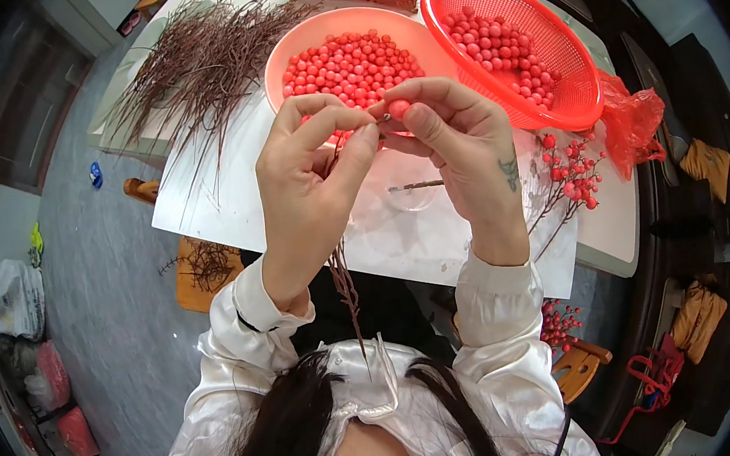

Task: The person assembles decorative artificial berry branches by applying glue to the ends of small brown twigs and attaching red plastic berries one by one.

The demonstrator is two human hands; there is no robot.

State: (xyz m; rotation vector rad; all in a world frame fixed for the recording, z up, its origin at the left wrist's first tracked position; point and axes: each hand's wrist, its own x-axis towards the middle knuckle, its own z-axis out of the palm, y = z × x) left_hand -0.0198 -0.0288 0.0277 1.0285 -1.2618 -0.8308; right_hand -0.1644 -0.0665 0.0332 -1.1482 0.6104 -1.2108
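My left hand (308, 181) is closed in a pinch on a thin dark brown twig stem (347, 293), whose strands hang below the palm toward my chest. With thumb and finger my right hand (476, 151) grips a round red berry (399, 109) close to the left fingertips. The twig's tip seems to meet the berry there, but the fingers partly hide the contact. Just beyond my hands is a pink bowl (272, 61) of small red berries (349, 61). Below the right fingers a brush (416, 186) lies across a small clear dish (414, 203).
A red mesh basket (579, 58) with larger berries stands right of the bowl. Bare brown twigs (199, 59) are heaped at the far left. A berry branch (573, 174) and a red plastic bag (633, 119) lie at the right. Wooden chairs (203, 283) stand by the table.
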